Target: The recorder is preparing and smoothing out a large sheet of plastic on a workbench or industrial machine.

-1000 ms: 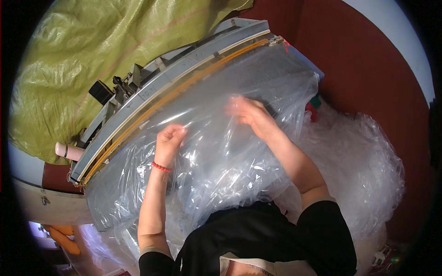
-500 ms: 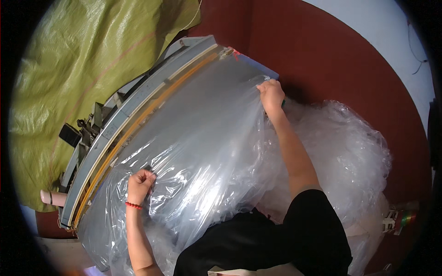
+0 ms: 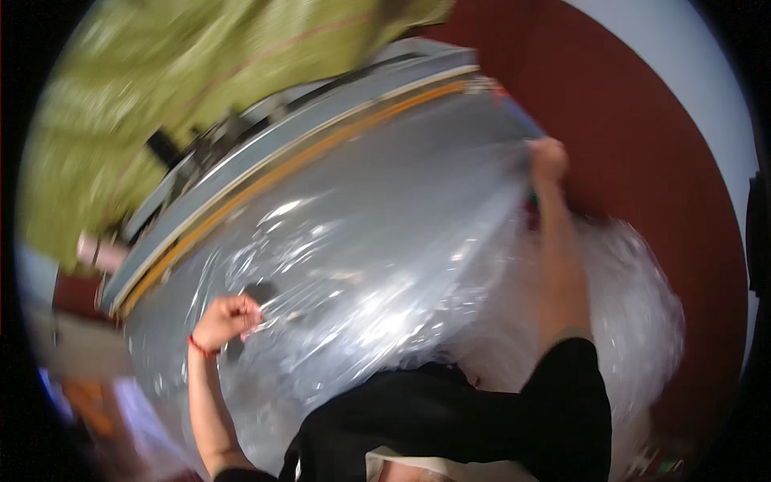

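Head view: 1 film (image 3: 369, 269), clear, lies over the surface (image 3: 524, 119), held at 2 points. Left hand (image 3: 245, 313) pinches it toward the left end; right hand (image 3: 540, 151) pinches its edge by the far right corner.

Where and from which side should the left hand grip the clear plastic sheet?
Probably pinch the clear plastic sheet by its wrinkles beside the left hand, from the near side: raised folds there offer a catch, while it looks smoother toward the orange strip. The right hand grips its right edge.
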The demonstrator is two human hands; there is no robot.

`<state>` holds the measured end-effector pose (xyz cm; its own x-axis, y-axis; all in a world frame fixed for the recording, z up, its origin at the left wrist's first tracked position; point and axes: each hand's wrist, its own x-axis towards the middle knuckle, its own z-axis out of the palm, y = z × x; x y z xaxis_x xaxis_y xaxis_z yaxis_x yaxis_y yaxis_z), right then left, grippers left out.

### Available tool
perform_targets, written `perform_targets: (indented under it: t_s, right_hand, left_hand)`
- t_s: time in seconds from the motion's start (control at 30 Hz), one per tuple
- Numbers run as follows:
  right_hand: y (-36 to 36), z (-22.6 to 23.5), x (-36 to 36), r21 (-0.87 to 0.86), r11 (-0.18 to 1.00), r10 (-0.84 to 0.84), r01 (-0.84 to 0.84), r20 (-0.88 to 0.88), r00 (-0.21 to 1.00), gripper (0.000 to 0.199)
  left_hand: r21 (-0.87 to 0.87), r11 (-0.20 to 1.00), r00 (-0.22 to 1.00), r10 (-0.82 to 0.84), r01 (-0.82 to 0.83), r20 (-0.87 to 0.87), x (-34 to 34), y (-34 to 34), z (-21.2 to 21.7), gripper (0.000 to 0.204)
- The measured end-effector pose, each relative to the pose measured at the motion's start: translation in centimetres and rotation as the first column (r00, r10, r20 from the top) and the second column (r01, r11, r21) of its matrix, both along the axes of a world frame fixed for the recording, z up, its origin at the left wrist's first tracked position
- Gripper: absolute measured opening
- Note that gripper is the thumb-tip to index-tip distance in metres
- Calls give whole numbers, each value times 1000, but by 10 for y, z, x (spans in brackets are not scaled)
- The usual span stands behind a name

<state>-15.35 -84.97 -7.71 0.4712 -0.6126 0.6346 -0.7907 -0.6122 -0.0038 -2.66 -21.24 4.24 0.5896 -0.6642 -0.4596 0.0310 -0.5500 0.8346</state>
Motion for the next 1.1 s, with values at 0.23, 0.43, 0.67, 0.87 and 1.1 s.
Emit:
perform_targets:
  t_s: [0.23,0.43,0.67,0.87,1.1]
  right_hand:
    - [-4,28,3,391,921,-72,11,142,987,26]
    - [3,18,21,319,947,-78,35,123,989,27]
    - [7,16,26,311,948,-106,68,109,988,28]
    - [12,18,27,299,950,-125,86,115,985,28]
    - [-1,14,22,295,955,-79,29,157,985,28]
  left_hand:
    - [-59,958,948,285,-280,140,18,116,21,7]
    - [-11,993,858,107,-118,503,-24,92,0,49]
    - [0,972,600,146,-235,786,-47,72,-64,39]
    - [-234,917,722,398,-323,566,-44,67,-48,15]
    - [-478,704,640,697,-525,323,48,47,-27,7]
